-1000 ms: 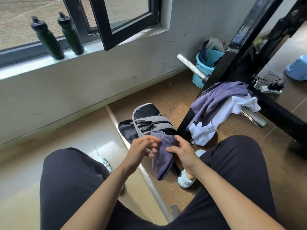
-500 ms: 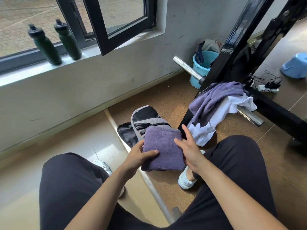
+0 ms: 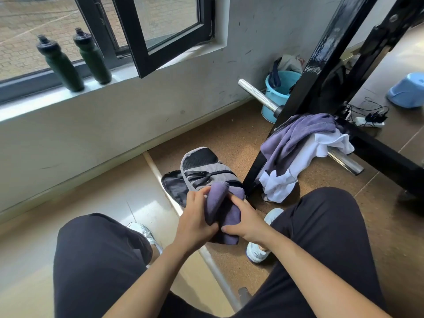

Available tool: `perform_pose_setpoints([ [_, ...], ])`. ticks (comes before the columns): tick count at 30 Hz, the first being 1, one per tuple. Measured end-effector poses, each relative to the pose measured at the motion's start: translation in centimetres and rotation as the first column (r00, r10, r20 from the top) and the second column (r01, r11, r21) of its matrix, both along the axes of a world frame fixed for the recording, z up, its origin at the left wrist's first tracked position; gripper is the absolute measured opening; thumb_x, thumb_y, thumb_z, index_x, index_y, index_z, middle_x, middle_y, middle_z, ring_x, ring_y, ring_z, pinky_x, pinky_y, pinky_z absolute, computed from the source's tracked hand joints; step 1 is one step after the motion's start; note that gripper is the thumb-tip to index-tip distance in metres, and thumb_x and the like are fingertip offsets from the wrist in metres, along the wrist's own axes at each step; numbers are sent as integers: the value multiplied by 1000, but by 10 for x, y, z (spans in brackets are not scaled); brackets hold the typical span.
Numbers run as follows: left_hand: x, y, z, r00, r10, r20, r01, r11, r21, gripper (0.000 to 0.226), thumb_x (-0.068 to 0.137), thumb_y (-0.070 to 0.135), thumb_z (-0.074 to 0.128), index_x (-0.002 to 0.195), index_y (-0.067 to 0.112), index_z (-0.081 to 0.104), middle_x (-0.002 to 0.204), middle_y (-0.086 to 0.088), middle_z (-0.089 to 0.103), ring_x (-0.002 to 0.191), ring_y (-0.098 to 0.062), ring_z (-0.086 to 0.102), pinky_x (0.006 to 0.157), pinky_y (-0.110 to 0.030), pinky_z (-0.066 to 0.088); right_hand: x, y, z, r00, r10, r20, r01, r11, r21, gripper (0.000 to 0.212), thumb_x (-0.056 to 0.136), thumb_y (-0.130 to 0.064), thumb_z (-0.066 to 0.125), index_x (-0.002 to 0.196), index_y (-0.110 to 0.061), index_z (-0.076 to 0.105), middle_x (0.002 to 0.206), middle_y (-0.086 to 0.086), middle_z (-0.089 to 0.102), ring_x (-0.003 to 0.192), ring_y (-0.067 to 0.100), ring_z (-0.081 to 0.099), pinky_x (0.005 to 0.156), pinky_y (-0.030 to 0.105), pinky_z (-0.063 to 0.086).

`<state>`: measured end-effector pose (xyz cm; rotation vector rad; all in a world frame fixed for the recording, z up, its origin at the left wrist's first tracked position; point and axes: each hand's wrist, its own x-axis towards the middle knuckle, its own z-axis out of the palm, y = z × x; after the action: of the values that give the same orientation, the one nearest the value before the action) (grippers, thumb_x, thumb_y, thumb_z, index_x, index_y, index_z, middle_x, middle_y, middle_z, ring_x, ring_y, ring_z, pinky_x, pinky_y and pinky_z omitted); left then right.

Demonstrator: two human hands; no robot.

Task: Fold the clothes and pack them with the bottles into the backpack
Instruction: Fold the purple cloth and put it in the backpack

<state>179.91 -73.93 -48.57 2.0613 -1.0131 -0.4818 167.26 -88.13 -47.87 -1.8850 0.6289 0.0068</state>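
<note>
A folded purple cloth (image 3: 223, 212) is bunched between both hands above my knees. My left hand (image 3: 195, 221) grips its left side with curled fingers, and my right hand (image 3: 246, 222) grips its right side, thumb underneath. Just beyond it, the grey-and-black backpack (image 3: 202, 167) lies on the floor with its black opening facing me. A purple garment (image 3: 296, 138) and a white garment (image 3: 296, 166) hang in a heap over a steel bar. Two dark green bottles (image 3: 60, 65) (image 3: 93, 57) stand upright on the window sill.
A black metal rack frame (image 3: 321, 72) slants down right of the backpack, with a chrome barbell (image 3: 259, 95) through it. A blue bucket (image 3: 278, 88) stands against the wall. A power strip with cables (image 3: 369, 120) and a blue stool (image 3: 407, 90) are at the right. An open window sash (image 3: 165, 31) juts inward.
The purple cloth was held out flat half a second ago; now both hands have folded it inward into a narrower bundle and grip it.
</note>
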Motion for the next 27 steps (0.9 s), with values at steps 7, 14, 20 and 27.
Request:
perform_pose_setpoints([
  [7, -11, -2, 1, 976, -150, 161, 168, 980, -104, 89, 77, 36, 69, 158, 21, 36, 130, 6, 62, 111, -10, 60, 91, -24, 49, 8, -6, 0, 953, -304, -6, 182, 554, 812, 43, 93, -29, 59, 130, -7, 61, 121, 21, 67, 113, 32, 64, 91, 51, 50],
  [14, -2, -9, 13, 832, 38, -554, -212, 944, -254, 25, 91, 10, 69, 114, 19, 73, 102, -1, 80, 98, -14, 74, 80, -26, 55, 12, -8, -2, 867, -493, -74, 386, 570, 726, 30, 101, -13, 54, 131, -8, 58, 123, 14, 70, 119, 24, 63, 99, 39, 51],
  [20, 10, -9, -3, 732, -45, -680, -105, 978, -178, 70, 85, 44, 81, 145, 45, 46, 131, -3, 59, 114, -15, 67, 99, -36, 57, 16, -5, 9, 878, -474, -60, 342, 536, 772, 27, 103, -14, 50, 129, -9, 59, 124, 16, 70, 121, 28, 64, 105, 44, 49],
  [27, -6, -13, -15, 760, -216, -612, 85, 968, -236, 92, 92, 50, 72, 161, 39, 13, 165, 13, 33, 151, -8, 36, 123, -45, 35, 31, -1, -5, 825, -566, -12, 412, 585, 699, 21, 106, -18, 47, 123, -11, 58, 119, 15, 71, 108, 25, 71, 84, 35, 58],
])
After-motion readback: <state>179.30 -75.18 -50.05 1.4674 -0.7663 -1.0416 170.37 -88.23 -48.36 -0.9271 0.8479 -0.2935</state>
